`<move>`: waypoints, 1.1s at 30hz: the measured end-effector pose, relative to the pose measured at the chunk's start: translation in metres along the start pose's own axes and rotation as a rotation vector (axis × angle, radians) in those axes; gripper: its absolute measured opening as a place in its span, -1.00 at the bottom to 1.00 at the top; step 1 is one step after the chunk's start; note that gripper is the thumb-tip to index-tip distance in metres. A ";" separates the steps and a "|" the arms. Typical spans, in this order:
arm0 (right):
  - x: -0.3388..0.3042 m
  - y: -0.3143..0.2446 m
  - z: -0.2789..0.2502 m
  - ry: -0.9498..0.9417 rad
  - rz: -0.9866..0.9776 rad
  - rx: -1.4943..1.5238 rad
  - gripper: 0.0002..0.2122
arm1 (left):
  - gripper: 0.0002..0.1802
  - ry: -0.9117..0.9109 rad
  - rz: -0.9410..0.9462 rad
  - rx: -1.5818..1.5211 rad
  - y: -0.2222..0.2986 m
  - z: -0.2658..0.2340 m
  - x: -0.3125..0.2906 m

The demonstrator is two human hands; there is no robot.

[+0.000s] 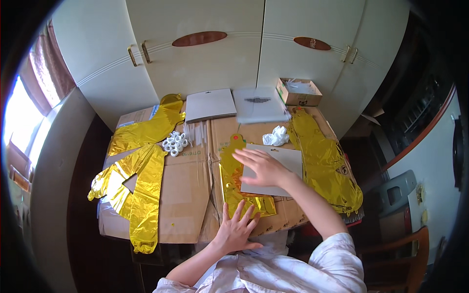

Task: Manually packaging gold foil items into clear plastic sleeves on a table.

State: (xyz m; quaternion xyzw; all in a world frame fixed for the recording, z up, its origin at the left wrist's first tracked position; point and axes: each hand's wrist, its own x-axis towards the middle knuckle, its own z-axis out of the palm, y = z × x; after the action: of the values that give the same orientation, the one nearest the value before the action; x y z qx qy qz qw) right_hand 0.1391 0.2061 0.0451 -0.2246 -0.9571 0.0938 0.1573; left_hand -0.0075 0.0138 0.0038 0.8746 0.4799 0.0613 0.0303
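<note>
We see the gold foil balloon (231, 183) flat mid-table on the cardboard (183, 195), long axis running away from us. Left hand (237, 232): open, fingers spread, fingertips at the balloon's near edge, nothing gripped. Right hand (264, 168): open too, fingers extended leftward over the balloon's upper middle, palm above the pale card (281, 171); nothing pinched that we can see, and we can't tell if it's pressing or hovering. Card overlaps the balloon's right side. Near the right hand: white crumpled wad (276, 136) just beyond the card, another gold foil piece (325, 168) to its right. White rings (174, 143) sit farther left, well apart from both hands.
</note>
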 end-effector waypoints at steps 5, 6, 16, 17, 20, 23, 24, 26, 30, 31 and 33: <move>-0.076 -0.006 -0.022 -0.436 0.280 -0.228 -0.17 | -0.03 0.051 -0.003 -0.018 0.001 0.006 0.004; -0.081 -0.003 -0.018 -0.449 0.313 -0.234 -0.17 | -0.03 0.060 -0.006 -0.014 0.001 0.007 0.005; -0.091 -0.010 0.001 -0.043 -0.002 -0.644 -0.51 | -0.04 0.051 0.005 0.001 0.001 0.000 0.007; -0.094 -0.009 -0.001 0.026 -0.018 -0.673 -0.56 | -0.03 0.070 0.006 -0.001 0.002 0.001 0.007; -0.094 -0.029 -0.018 0.256 -0.083 -0.714 -0.64 | -0.05 0.125 -0.010 -0.008 0.001 -0.001 0.002; -0.100 -0.089 -0.047 0.310 -0.099 -0.716 -0.68 | -0.15 0.230 -0.119 -0.171 -0.012 -0.009 -0.017; -0.110 -0.105 -0.045 0.299 -0.119 -0.663 -0.68 | -0.20 0.301 -0.199 -0.332 -0.023 -0.001 -0.033; -0.132 -0.140 -0.038 0.272 -0.153 -0.528 -0.69 | -0.28 0.721 -0.268 -0.425 -0.030 0.010 -0.049; -0.167 -0.178 0.003 0.154 -0.088 -0.414 -0.67 | -0.44 0.684 0.059 -0.010 -0.038 -0.027 -0.068; -0.171 -0.181 0.012 0.129 -0.074 -0.395 -0.67 | -0.45 0.496 0.170 0.127 -0.038 -0.034 -0.071; -0.173 -0.183 0.026 0.092 -0.050 -0.415 -0.66 | -0.46 0.284 0.234 0.099 -0.036 -0.030 -0.069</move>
State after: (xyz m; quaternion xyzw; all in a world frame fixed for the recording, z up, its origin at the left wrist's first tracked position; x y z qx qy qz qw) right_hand 0.2034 -0.0376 0.0223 -0.2324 -0.9529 -0.1195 0.1537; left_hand -0.0784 -0.0258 0.0242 0.9074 0.3770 0.1637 -0.0883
